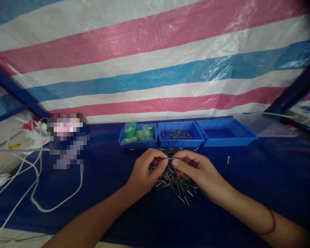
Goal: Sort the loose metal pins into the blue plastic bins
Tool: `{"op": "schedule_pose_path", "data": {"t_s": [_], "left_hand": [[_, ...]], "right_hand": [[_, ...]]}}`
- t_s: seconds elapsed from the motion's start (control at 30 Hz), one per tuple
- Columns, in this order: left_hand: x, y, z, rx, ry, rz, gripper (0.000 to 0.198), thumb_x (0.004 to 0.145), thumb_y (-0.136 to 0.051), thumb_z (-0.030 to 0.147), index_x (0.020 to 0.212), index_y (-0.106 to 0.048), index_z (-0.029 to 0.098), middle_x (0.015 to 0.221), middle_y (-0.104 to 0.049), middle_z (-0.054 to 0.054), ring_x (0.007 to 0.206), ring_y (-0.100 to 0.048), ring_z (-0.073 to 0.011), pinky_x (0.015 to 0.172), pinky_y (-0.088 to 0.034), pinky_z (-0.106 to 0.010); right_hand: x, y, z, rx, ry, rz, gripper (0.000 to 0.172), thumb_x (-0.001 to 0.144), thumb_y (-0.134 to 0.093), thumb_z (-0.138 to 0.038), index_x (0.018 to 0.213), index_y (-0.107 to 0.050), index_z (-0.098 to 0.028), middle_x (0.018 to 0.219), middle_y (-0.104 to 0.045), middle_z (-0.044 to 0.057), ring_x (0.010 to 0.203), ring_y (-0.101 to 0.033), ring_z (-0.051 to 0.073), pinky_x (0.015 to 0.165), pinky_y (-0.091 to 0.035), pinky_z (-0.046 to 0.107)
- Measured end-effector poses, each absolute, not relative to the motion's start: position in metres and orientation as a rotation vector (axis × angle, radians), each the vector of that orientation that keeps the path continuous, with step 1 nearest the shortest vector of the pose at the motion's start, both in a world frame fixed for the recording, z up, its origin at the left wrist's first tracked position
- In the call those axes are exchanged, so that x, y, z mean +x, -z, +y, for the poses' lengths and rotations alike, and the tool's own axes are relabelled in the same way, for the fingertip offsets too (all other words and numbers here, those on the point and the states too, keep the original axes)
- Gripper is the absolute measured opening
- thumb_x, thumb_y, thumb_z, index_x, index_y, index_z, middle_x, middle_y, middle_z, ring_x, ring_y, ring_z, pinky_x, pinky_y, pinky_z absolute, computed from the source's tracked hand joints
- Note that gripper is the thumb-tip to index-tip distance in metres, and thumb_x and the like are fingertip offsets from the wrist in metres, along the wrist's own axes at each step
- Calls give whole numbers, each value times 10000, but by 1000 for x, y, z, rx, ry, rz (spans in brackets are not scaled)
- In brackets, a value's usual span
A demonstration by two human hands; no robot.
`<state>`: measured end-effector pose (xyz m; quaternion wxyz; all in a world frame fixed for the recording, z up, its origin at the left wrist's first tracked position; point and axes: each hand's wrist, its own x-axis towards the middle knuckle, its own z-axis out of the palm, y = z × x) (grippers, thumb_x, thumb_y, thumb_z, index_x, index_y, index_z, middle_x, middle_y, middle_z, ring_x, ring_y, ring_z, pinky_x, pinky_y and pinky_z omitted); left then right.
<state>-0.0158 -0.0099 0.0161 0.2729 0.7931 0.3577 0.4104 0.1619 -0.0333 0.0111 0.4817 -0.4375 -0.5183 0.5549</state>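
Single head-worn cam, person's own viewpt, looking from the 6 o'clock side fwd toward 12 & angled down. Wide view: red-white-blue striped woven plastic sheet point(155, 69) fills approx. top half, farther off; smooth dark-blue flat tabletop point(260, 172) takes most of bottom half. Bare L hand point(144, 168) & bare R hand point(198, 168) nr cam, just below ctr, forearms entering at approx. 7–8 & 4 o'clock.

slim metal pin point(170, 158), roughly level, held over a jumbled heap of silvery pins point(179, 186)
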Motion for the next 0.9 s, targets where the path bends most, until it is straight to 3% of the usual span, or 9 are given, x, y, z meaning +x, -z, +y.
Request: {"op": "schedule_pose_path", "data": {"t_s": [0.1,0.3,0.5,0.63,0.73,0.9], "left_hand": [[-16,-16,-9,2125,-1063,933,94,891,-528,237,901,-587,165,856,-609,-32,763,-566,-128,703,-446,-235],[-13,-20,-14,2098,-1004,894,202,934,-432,270,837,-564,152,828,-582,-41,791,-557,-146,732,-446,-258],[-18,-18,-13,2151,-995,992,268,937,-448,296,1161,-534,176,975,-631,-64,909,-582,-171,843,-446,-300],[-22,-19,-13,2401,-856,934,284,920,-484,346,1140,-576,192,1040,-628,-74,1009,-556,-196,924,-420,-353],[-23,-19,-18,2618,-700,947,428,854,-542,515,1161,-596,222,1199,-572,-95,1164,-475,-253,1013,-355,-431],[-28,-12,-27,2732,-384,1124,828,670,-498,798,1339,-463,312,1494,-278,-127,1360,-192,-436,1033,-141,-707]], "right_hand": [[162,-11,-35,-1027,-1173,-1357,256,742,-697,-427,728,-616,-184,620,-557,-22,564,-512,105,535,-440,233],[165,-14,-41,-995,-824,-1577,142,820,-644,-324,921,-642,-225,840,-664,20,717,-611,144,629,-493,263],[181,-34,-15,-1060,-330,-1746,118,844,-617,-327,870,-657,-219,778,-670,16,661,-600,146,596,-470,274],[194,-44,23,-1142,-91,-1863,161,855,-599,-337,917,-650,-198,836,-674,40,684,-608,156,641,-490,297],[209,-52,32,-1235,-22,-2012,288,817,-635,-375,1030,-632,-182,984,-659,84,745,-629,179,711,-516,336],[258,-50,-14,-1444,-215,-2182,279,858,-539,-472,981,-657,-252,931,-687,62,780,-661,218,648,-549,339]]}}
